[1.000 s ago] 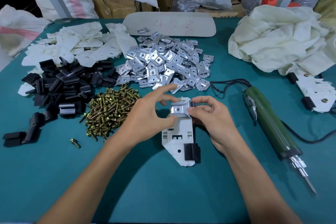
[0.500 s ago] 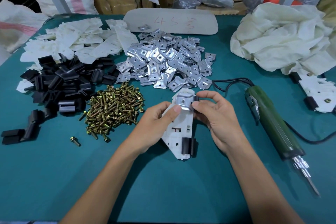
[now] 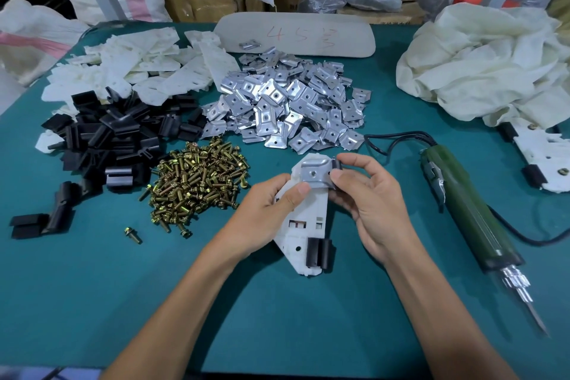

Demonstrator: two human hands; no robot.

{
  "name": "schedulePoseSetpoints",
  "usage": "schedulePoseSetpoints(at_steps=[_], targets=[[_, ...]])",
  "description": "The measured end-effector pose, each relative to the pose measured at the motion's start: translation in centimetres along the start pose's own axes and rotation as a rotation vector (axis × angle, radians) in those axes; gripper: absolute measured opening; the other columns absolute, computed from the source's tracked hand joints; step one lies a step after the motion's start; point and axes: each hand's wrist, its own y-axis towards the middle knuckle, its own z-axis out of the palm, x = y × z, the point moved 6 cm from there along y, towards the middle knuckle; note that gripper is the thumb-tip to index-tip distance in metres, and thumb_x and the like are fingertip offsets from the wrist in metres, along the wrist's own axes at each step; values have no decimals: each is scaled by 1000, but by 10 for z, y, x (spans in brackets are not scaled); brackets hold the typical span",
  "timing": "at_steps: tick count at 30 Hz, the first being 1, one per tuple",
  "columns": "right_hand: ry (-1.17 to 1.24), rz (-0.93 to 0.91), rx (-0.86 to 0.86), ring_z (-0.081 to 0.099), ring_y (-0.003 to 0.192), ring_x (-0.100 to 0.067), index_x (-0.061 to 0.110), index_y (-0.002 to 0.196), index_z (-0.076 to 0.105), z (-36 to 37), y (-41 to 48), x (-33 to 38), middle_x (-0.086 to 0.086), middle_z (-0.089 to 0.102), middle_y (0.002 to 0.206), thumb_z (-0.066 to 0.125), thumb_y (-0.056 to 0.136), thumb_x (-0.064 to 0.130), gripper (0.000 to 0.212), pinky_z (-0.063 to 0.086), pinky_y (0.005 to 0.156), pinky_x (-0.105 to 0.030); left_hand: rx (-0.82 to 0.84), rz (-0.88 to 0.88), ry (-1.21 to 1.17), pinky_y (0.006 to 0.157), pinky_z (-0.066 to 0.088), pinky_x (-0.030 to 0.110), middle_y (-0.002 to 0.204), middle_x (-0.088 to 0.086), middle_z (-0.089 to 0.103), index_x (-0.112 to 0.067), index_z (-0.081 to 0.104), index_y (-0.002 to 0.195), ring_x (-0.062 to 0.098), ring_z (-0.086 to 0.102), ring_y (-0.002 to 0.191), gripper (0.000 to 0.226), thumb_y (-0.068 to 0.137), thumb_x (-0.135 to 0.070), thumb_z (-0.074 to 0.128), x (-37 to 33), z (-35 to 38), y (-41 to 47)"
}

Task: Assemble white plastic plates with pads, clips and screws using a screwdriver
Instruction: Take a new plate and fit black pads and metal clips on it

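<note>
Fingers of my R hand are curled. Index tip & thumb pinch the metal clip at its right edge, where a small black pad peeks out between them. My L hand grips the white plate from its left side, thumb pressed on the front just below the clip, other fingers tucked behind, out of sight. Plate is near the centre of the teal table, in front of me; can't tell if its lower end touches the top. Clip sits on the plate's far end w/ its hole facing me. A 2nd black pad is on the plate's lower right edge.

Just left of the plate is the screw pile, w/ one loose screw apart from it. Further back are the black pad heap, spare white plates & clip pile. Green screwdriver lies on the table to my right, untouched, tip toward me. Finished plates sit far right, partly under a white cloth.
</note>
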Motion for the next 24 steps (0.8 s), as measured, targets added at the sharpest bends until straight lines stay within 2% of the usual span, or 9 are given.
schedulePoseSetpoints(at_steps=[4,6,9,10,12,13,16,21,24], targets=[[0,10,8,74,76,-15,13,104,61,1,0,0,-10,79,87,70,93,-1,20,59,70,-24,-45,27,41,63,38,19,72,-17,49,-25,58,80,3,45,68,40,97,-60,48,1,-1,2],[-9,6,17,74,77,-16,13,103,61,1,0,1,-11,79,87,70,93,-1,19,60,71,-25,-62,40,62,64,35,23,73,-15,41,-20,51,78,5,39,68,47,94,-64,45,2,-2,3],[-34,-1,23,74,77,-16,12,103,62,2,0,1,-11,79,88,70,93,-1,18,59,71,-25,-24,48,76,72,39,31,84,-3,46,-3,56,101,10,43,77,72,92,-74,43,5,0,2],[-44,-5,24,74,77,-17,12,102,62,2,-1,1,-12,79,88,70,93,-1,18,59,72,-25,-13,40,75,74,40,29,87,-6,52,-6,58,108,7,47,80,74,90,-76,43,5,0,2],[-61,-11,21,74,78,-19,13,102,64,3,-2,1,-13,79,90,71,93,0,17,60,73,-27,-6,20,65,79,42,16,93,-25,60,-18,60,118,-3,54,87,70,88,-79,43,4,1,1],[-65,-11,16,74,78,-20,13,102,64,3,-2,1,-14,79,90,71,93,0,17,60,73,-28,-4,16,63,80,43,14,96,-28,62,-22,60,119,-6,56,90,67,87,-79,44,4,1,1],[-71,-8,-11,75,78,-21,12,101,64,3,-3,-1,-15,79,88,72,92,0,17,60,72,-28,-9,20,67,79,51,25,99,-15,68,-23,62,115,4,61,91,57,91,-72,48,5,0,1],[-32,12,3,75,76,-17,11,103,61,3,-4,-2,-11,79,85,69,94,-1,17,60,70,-25,-32,13,69,75,50,18,94,-16,69,-23,64,111,1,63,86,44,93,-61,51,1,0,2],[-29,10,32,75,77,-17,12,104,60,4,-4,-1,-10,79,86,67,95,0,17,59,70,-24,-26,13,76,79,52,33,98,-2,70,-20,64,111,8,62,87,53,91,-68,51,0,-1,2]])
